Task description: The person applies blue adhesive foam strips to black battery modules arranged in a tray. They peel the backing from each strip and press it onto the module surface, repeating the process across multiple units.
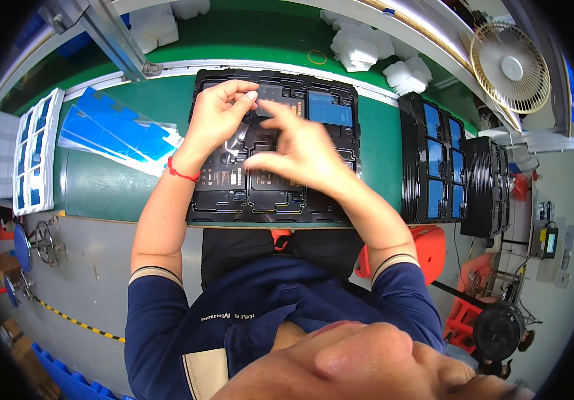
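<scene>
The dark flat packs [219, 173] lie in the compartments of the black tray [233, 217], beneath both hands, and at its upper right the blue-faced pack [330, 110], with the long axis running left to right, is nearer to the right hand [305, 148]. The left hand [221, 112] makes a narrow grip, and I cannot tell if its fingertips meet or pinch something thin, whereas the right grip is wide, blurred and apparently without load. On the green worktop [97, 190], the blue sheets [117, 127] lie left of the tray, nearer to the left hand.
</scene>
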`<state>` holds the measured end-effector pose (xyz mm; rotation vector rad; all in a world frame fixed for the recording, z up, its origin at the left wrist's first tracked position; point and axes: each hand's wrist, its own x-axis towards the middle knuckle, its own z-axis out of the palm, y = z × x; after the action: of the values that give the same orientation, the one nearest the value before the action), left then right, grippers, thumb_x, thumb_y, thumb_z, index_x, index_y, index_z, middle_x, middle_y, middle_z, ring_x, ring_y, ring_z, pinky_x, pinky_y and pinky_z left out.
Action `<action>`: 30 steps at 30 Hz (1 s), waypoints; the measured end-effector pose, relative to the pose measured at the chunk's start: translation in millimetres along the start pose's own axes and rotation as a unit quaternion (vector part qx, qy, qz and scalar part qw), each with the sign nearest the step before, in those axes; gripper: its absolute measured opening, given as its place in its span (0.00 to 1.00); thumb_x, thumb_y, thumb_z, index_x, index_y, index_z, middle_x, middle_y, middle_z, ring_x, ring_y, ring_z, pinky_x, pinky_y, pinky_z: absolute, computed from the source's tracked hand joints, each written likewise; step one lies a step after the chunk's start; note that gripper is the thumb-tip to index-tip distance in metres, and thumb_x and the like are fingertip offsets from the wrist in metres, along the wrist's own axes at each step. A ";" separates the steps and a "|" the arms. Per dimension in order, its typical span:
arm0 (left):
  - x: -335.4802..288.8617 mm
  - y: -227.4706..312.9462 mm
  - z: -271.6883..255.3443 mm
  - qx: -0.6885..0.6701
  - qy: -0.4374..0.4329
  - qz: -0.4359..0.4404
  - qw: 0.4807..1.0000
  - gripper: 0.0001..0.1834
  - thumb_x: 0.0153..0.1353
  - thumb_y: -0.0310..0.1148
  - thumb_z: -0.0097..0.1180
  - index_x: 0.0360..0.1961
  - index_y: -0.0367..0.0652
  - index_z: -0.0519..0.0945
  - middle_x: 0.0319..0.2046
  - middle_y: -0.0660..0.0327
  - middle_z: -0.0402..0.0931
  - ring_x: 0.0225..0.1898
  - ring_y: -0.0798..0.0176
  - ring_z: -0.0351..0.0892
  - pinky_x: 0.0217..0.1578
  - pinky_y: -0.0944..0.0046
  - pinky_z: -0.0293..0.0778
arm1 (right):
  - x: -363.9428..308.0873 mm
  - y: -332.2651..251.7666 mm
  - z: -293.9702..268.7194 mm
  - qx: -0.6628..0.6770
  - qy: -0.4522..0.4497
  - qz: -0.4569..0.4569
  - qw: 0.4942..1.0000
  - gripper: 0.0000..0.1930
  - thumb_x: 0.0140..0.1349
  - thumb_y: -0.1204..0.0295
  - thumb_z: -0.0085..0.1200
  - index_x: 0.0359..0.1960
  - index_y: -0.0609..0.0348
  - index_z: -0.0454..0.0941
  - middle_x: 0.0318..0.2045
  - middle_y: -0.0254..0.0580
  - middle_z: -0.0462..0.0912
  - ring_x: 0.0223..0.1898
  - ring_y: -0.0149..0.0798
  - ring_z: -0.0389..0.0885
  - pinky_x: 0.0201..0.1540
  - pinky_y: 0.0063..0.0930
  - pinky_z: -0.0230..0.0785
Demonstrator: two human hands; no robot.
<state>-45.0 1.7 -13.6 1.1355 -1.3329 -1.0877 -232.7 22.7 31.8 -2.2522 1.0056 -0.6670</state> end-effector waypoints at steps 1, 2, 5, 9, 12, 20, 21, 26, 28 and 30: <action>0.3 -0.6 2.1 0.026 0.024 0.042 0.999 0.13 0.63 0.27 0.51 0.47 0.34 0.79 0.32 0.59 0.82 0.35 0.73 0.78 0.37 0.72 0.74 | 2.9 -8.3 9.3 -0.001 -0.019 0.011 1.000 0.48 0.43 0.53 0.70 0.63 0.62 0.57 0.39 0.56 0.82 0.30 0.47 0.83 0.37 0.35 0.75; -1.7 2.6 2.0 0.108 0.054 0.093 0.988 0.13 0.65 0.27 0.49 0.48 0.37 0.79 0.33 0.60 0.83 0.35 0.74 0.78 0.38 0.72 0.73 | 6.4 -15.5 17.6 -0.001 -0.037 0.023 0.999 0.53 0.44 0.54 0.70 0.67 0.62 0.50 0.44 0.57 0.81 0.24 0.42 0.82 0.33 0.33 0.75; 2.5 -5.4 -4.3 0.075 0.076 0.128 0.986 0.14 0.66 0.27 0.45 0.49 0.37 0.78 0.37 0.60 0.82 0.32 0.73 0.77 0.35 0.70 0.73 | 19.2 -10.6 36.3 0.063 -0.013 0.034 0.997 0.47 0.51 0.65 0.66 0.67 0.61 0.46 0.34 0.54 0.83 0.29 0.47 0.84 0.34 0.34 0.74; 0.7 9.7 -2.0 0.002 -0.021 0.028 0.999 0.18 0.67 0.32 0.48 0.57 0.41 0.72 0.41 0.59 0.80 0.28 0.77 0.73 0.31 0.75 0.71 | 11.3 5.1 25.9 0.156 0.027 0.053 0.986 0.27 0.56 0.78 0.58 0.58 0.64 0.66 0.27 0.44 0.82 0.29 0.31 0.81 0.34 0.26 0.73; 7.3 0.0 -6.9 0.017 0.014 0.043 0.999 0.20 0.69 0.37 0.46 0.59 0.40 0.70 0.47 0.58 0.78 0.33 0.75 0.75 0.33 0.75 0.70 | -21.7 13.2 -8.7 0.189 0.062 0.072 0.977 0.13 0.59 0.77 0.55 0.47 0.65 0.77 0.27 0.37 0.81 0.29 0.25 0.77 0.34 0.21 0.71; 30.9 -33.0 -52.0 0.069 0.171 0.053 0.981 0.15 0.64 0.35 0.57 0.49 0.39 0.79 0.39 0.63 0.79 0.37 0.74 0.75 0.35 0.76 0.68 | -263.2 95.7 -100.0 0.455 0.104 0.240 0.851 0.11 0.59 0.75 0.56 0.42 0.67 0.78 0.24 0.40 0.80 0.18 0.26 0.71 0.17 0.18 0.59; 35.5 -41.9 -59.3 0.051 0.167 0.081 0.981 0.15 0.63 0.34 0.57 0.49 0.38 0.79 0.38 0.64 0.79 0.36 0.75 0.74 0.35 0.76 0.68 | -297.9 104.6 -101.2 0.484 0.130 0.261 0.825 0.11 0.58 0.75 0.57 0.41 0.67 0.78 0.23 0.41 0.80 0.17 0.26 0.70 0.17 0.18 0.59; 31.1 -44.4 -86.7 0.193 0.196 0.134 0.952 0.17 0.62 0.33 0.57 0.50 0.35 0.78 0.41 0.57 0.80 0.41 0.67 0.78 0.44 0.69 0.71 | -437.2 165.5 -68.9 0.532 0.275 0.387 0.701 0.09 0.60 0.75 0.55 0.42 0.63 0.78 0.24 0.41 0.80 0.15 0.27 0.70 0.17 0.17 0.60; 14.5 -45.1 -104.2 0.363 0.225 0.129 0.895 0.20 0.61 0.36 0.57 0.51 0.35 0.77 0.45 0.49 0.79 0.45 0.56 0.79 0.49 0.63 0.71 | -460.1 194.8 -43.0 0.505 0.384 0.483 0.603 0.09 0.61 0.75 0.53 0.42 0.61 0.78 0.24 0.40 0.80 0.14 0.27 0.69 0.17 0.17 0.59; -9.9 -39.8 -106.5 0.475 0.250 0.111 0.837 0.22 0.61 0.40 0.57 0.51 0.35 0.77 0.49 0.44 0.76 0.52 0.47 0.75 0.54 0.58 0.68 | -476.1 231.5 -12.6 0.461 0.456 0.548 0.530 0.07 0.62 0.74 0.49 0.40 0.57 0.77 0.22 0.37 0.80 0.14 0.28 0.70 0.14 0.19 0.60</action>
<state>63.9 4.0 -47.7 1.7520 -1.5290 0.1515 -636.0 263.3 -212.9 0.0157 1.6352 -1.2828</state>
